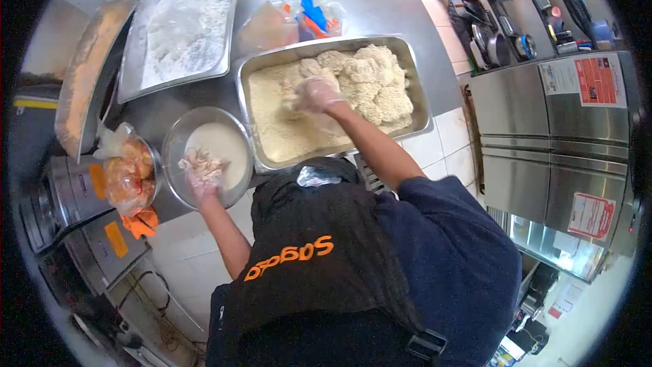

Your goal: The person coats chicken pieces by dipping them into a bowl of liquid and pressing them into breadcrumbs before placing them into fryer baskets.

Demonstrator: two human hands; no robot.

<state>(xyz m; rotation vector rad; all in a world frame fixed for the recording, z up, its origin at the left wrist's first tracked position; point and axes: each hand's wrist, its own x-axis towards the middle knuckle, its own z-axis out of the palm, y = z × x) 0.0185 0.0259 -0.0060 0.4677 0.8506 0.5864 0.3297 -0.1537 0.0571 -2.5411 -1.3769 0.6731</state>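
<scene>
My left hand (205, 182), in a clear glove, is closed around a pale batter-coated piece of meat (198, 162) over a metal bowl (175, 194) of milky white batter (227, 146). Inside a deep metal tray (415, 68), my gloved right hand (319, 95) is curled at a crumb-coated piece of meat (292, 88). Its fingers partly hide that piece. Loose yellowish crumbs (272, 126) cover the left side of the tray, and breaded pieces (373, 81) are heaped on the right.
Behind the bowl stands a large tray of white flour (193, 20), with a narrow tray of orange-brown coating (88, 75) beside it. A bagged bowl of orange-tinted food (129, 173) is at the left. Plastic bags (272, 27) lie beyond the crumb tray. Steel refrigerator doors (516, 122) rise at right.
</scene>
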